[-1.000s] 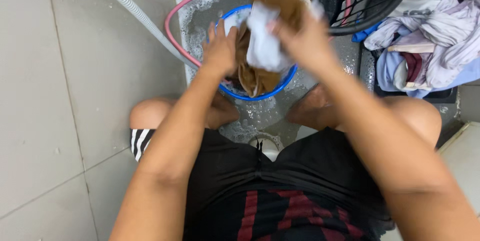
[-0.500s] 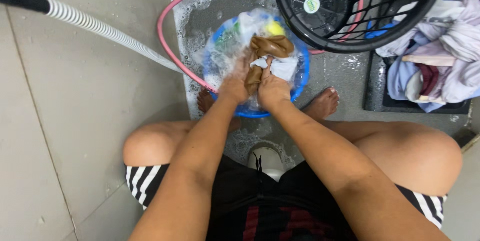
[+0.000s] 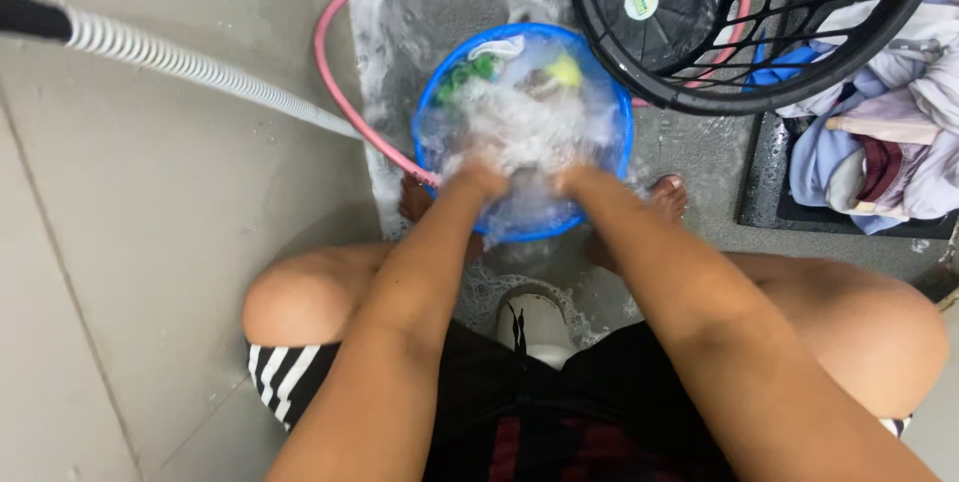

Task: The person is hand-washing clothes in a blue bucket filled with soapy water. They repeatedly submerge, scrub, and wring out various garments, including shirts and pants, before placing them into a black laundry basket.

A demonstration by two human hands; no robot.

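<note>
Blue and round, the plastic wash basin (image 3: pixel 605 92) is sitting on the wet floor between the person's feet, full of churning soapy water and clothes (image 3: pixel 519 107). The left hand (image 3: pixel 478 178) and right hand (image 3: pixel 577 180) are plunging into it side by side; foam is hiding their fingers, so I cannot tell their grip. A black plastic laundry basket (image 3: pixel 739 52) is overlapping the basin's far rim.

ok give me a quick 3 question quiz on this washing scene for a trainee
1. True or false: both hands are down in the soapy water of the blue basin.
2. What stands at the basin's upper right? A) black basket B) metal pot C) wooden stool
3. Fill in: the hose looped behind the basin is ____.

Key: 1 true: left hand and right hand are plunged in. 2 A, the black basket. 3 pink, the pink hose.
</note>
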